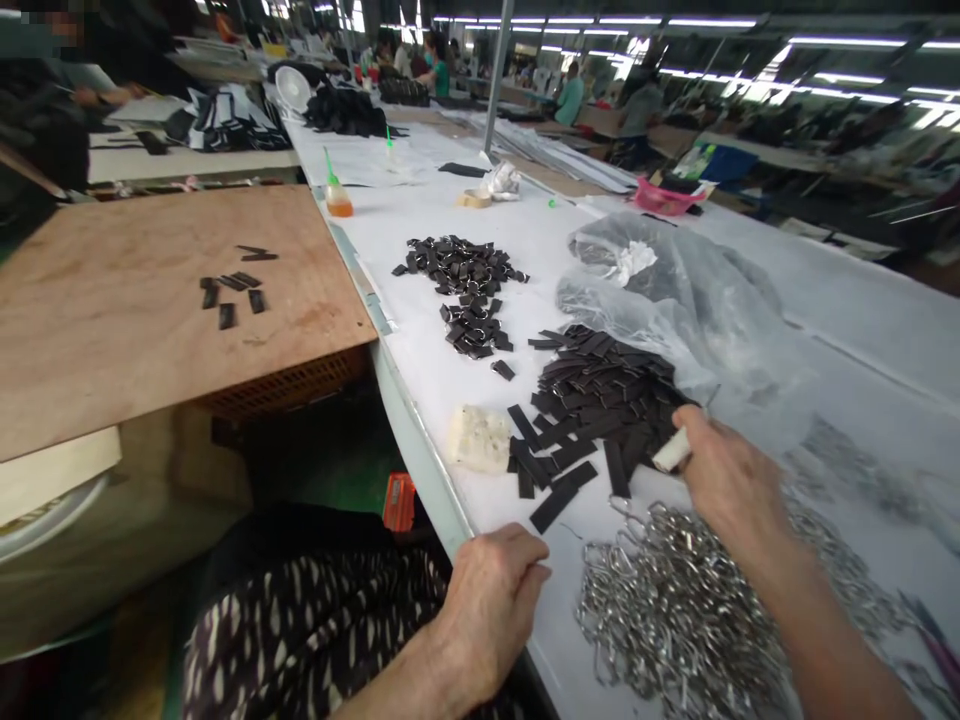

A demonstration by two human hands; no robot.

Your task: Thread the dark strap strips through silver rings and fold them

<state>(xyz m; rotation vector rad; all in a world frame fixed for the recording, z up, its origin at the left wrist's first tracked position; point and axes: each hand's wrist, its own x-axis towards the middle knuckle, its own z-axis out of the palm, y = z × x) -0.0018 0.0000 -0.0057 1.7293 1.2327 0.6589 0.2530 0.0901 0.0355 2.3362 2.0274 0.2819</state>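
My right hand is closed around a small tool with a thick white handle; a thin point seems to stick up past the fingers. It is at the right edge of a heap of flat black fabric strips, above a pile of silvery metal hooks or rings. My left hand rests at the table's edge, its fingers curled together; whatever they may hold is hidden. Between the hands and the strips' left side sits a pale, speckled block. Farther back lie black tabs folded around metal rings.
A clear plastic bag lies behind the strips. Farther off are a glue bottle, a tape roll and a pink basket. Several black pieces lie on the wooden board at left. Scissors-like handles show at right.
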